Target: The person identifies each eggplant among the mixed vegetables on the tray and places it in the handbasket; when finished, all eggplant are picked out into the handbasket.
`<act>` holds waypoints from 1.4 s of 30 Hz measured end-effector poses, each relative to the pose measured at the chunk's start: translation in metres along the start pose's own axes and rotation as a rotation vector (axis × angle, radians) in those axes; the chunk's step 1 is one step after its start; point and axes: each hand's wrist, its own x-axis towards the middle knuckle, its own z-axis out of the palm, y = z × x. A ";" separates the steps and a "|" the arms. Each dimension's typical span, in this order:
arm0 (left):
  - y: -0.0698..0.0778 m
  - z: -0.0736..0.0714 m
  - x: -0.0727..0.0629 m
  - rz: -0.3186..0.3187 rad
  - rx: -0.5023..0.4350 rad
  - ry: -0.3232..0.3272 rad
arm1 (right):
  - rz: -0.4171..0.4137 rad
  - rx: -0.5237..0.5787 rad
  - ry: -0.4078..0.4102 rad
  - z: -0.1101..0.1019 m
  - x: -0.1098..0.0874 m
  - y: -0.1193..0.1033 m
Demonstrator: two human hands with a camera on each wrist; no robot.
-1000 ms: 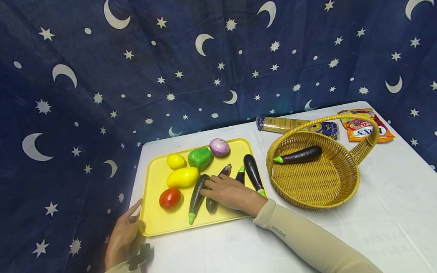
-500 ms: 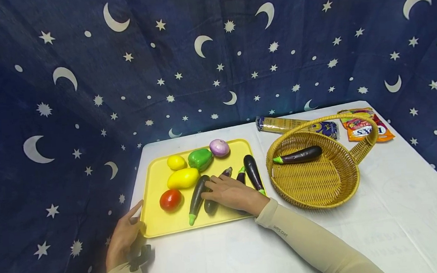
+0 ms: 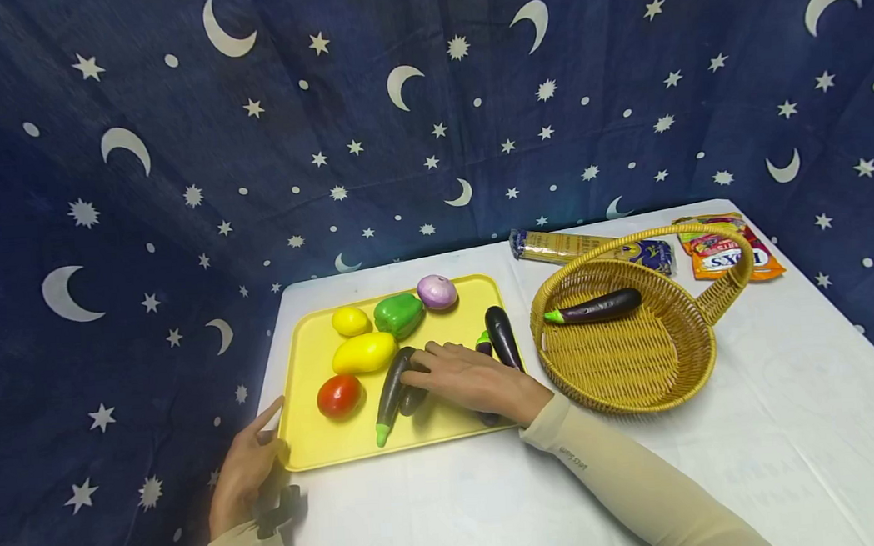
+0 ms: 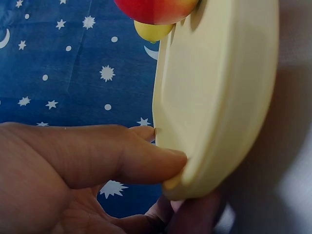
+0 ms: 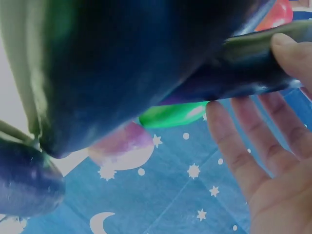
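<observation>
My right hand (image 3: 466, 380) reaches over the yellow tray (image 3: 304, 440), holding a dark eggplant (image 3: 412, 402) that it mostly covers. In the right wrist view, the thumb lies on one side of this eggplant (image 5: 243, 73) and the fingertips on the other. Left of it lies another eggplant (image 3: 392, 393) with a green stem end. Beyond the hand on the right are a glossy eggplant (image 3: 503, 336) and a partly hidden one (image 3: 484, 344). My left hand (image 3: 242, 477) grips the tray's near left corner, thumb on the rim (image 4: 178, 163) and other fingers beneath.
A tomato (image 3: 339, 397), mango (image 3: 364, 353), lemon (image 3: 351, 321), green bell pepper (image 3: 399, 315) and purple onion (image 3: 436, 292) share the tray. Right of it stands a wicker basket (image 3: 633, 403) holding one eggplant (image 3: 597, 307). Behind are a spaghetti pack (image 3: 563, 246) and candy bag (image 3: 732, 255).
My right hand has shifted slightly right, and the far tip of the eggplant under it is now hidden. My left hand stays at the tray's corner.
</observation>
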 end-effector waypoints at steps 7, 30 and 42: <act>0.001 0.000 0.001 -0.011 0.000 0.002 | -0.040 -0.045 0.115 -0.004 -0.006 0.006; 0.000 -0.001 0.001 0.003 0.026 0.010 | -0.062 0.228 0.327 -0.044 -0.026 0.000; -0.002 0.001 0.001 0.030 0.027 0.028 | -0.111 0.284 0.435 -0.061 -0.045 0.000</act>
